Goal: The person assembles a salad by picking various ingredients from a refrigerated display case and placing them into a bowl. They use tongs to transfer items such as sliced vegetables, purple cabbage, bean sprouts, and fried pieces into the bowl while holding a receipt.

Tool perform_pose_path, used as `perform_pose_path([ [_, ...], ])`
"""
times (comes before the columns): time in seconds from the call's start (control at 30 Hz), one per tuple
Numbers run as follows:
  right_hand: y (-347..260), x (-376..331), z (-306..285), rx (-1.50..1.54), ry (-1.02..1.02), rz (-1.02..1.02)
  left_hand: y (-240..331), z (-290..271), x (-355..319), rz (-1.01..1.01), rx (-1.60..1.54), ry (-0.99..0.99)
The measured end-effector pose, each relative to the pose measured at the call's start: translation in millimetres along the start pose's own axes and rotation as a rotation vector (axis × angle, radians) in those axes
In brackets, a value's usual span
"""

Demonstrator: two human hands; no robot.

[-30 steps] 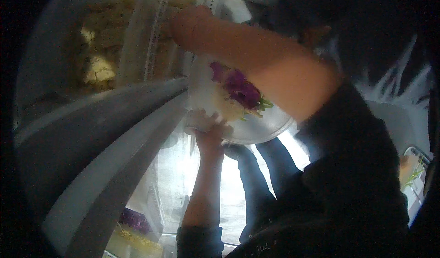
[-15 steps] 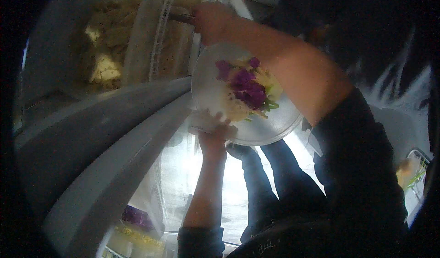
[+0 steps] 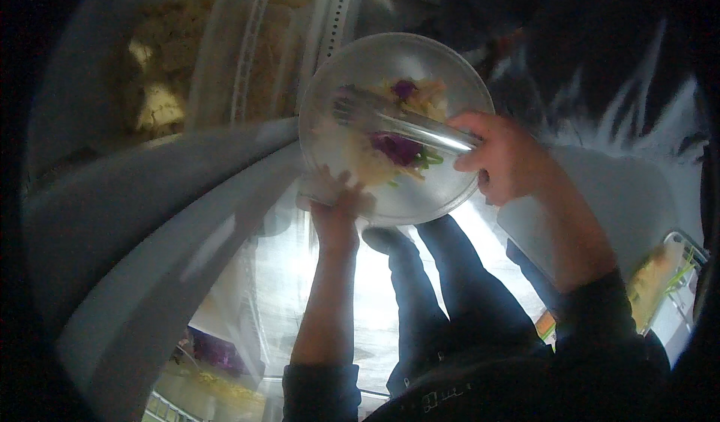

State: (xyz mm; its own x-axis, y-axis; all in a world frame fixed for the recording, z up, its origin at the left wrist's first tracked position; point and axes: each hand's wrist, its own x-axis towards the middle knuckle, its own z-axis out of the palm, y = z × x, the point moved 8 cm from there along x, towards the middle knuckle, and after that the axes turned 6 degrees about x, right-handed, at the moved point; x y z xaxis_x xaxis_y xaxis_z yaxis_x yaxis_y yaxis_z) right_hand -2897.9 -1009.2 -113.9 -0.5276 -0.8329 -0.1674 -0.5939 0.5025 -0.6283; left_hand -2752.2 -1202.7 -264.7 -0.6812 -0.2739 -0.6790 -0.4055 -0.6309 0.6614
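Dim bins (image 3: 211, 62) far left. Right hand (image 3: 514, 156) grasps metal tongs (image 3: 420, 127) over clear bowl (image 3: 382, 53); long axis slants, tips pointing left, slightly far. Left hand (image 3: 337, 211) grips bowl's near-left rim. Tips blurred; food (image 3: 397, 149) partly hidden beneath.

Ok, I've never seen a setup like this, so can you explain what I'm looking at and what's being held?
There's no machine at work, just a person's two bare hands. The view comes from a wide fisheye camera worn on their head, looking down, so straight edges bend. The left hand holds a round, translucent dish at its lower-left edge; the right hand holds metal tongs over it. On the dish lie purple, pale and green food pieces.
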Motion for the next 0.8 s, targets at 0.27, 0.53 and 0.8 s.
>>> perform_pose_path([
  [0.27, -22.6, 1.9, -27.5, -0.201, 0.154, -0.042, -7.9, -4.9, 3.6, 0.02, 0.053, 0.028],
  [0.53, -13.1, -27.0, -25.0, 0.029, 0.323, -0.004, 5.5, -10.2, -31.6, 0.001, 0.02, -0.107],
  [0.8, -75.8, -27.8, -39.2, 0.108, 0.46, -0.218, 70.4, -30.0, -143.4, -0.083, 0.128, -0.106],
])
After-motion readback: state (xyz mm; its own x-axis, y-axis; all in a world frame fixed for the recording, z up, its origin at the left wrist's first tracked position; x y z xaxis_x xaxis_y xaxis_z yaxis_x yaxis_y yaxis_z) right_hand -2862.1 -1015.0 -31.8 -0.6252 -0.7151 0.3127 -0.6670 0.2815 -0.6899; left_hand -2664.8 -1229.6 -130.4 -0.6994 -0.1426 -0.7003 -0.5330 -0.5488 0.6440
